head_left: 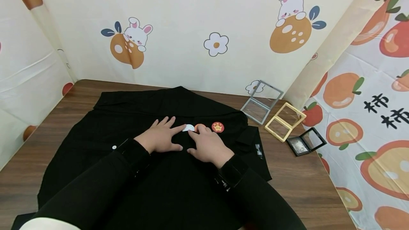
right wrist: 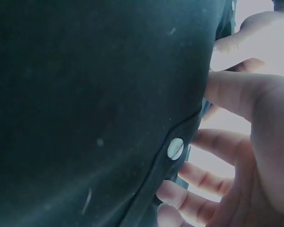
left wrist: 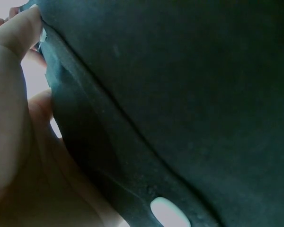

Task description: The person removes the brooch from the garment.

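Observation:
A black garment lies spread over the table. On its upper part is a row of round pieces: a white one, an orange one and a red one with a paw print. My left hand rests flat with spread fingers, its index fingertip at the white piece. My right hand lies on the cloth, its fingertips touching and partly covering the orange piece. In the left wrist view a white button shows on black cloth, and the right wrist view has another button.
To the right on the brown wooden table stand a grey hinged frame, a yellow one and a smaller black one. A patterned cloth wall rises behind and along both sides.

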Available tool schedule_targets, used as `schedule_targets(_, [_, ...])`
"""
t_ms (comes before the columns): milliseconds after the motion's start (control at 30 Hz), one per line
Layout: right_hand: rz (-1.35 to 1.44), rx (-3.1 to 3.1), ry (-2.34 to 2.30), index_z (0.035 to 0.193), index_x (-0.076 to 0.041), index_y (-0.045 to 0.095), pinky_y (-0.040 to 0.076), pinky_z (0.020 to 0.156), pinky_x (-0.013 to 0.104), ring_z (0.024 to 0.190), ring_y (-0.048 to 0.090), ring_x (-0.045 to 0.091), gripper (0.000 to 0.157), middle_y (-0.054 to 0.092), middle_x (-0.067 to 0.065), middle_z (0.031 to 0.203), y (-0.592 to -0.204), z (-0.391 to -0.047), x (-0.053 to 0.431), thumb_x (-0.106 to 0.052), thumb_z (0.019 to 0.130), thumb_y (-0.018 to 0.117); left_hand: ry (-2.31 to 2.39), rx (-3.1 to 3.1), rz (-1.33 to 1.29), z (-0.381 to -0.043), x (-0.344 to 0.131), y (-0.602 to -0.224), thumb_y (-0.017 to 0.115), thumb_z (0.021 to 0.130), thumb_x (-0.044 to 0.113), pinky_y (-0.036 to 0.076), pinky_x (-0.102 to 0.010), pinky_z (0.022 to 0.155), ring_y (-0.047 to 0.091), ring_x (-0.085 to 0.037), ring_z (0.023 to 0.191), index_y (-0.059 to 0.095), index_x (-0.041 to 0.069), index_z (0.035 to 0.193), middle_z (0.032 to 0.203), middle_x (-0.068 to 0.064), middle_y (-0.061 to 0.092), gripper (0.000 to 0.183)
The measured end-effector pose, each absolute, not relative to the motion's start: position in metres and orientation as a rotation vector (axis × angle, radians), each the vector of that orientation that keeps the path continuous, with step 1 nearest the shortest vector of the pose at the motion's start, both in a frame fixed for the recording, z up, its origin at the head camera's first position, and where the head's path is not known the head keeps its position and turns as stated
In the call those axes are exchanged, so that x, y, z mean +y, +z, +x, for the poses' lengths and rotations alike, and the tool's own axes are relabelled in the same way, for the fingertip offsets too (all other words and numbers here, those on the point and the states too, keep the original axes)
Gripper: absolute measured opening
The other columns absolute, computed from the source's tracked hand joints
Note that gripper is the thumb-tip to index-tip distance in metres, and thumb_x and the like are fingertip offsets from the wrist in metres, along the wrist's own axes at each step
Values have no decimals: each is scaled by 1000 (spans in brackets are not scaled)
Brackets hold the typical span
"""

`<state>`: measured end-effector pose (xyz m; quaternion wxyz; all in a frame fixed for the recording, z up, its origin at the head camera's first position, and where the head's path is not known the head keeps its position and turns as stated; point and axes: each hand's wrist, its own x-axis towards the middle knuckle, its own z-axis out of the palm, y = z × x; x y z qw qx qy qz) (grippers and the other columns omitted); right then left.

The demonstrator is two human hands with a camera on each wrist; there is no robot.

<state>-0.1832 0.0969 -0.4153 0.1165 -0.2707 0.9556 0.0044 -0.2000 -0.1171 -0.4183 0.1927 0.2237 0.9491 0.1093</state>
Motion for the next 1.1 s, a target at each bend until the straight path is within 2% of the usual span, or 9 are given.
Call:
schedule_targets(400, [-784,2801,-5,159,-21,44,50,93,38,117,50,23,70,47,10,140,-418,-184,97,-54,100,62,289,2647,616,-200,-117,-417,62,97,60,9,-68,119,6,-47,154,28,27,165,170,-22,11,83])
schedule_targets(1100, [-768,2779,1,159,-21,44,50,91,38,114,50,22,70,47,9,138,-414,-185,95,-55,100,61,284,2639,619,-200,-118,-417,61,98,60,9,-68,120,6,-46,155,27,27,165,170,-21,10,83])
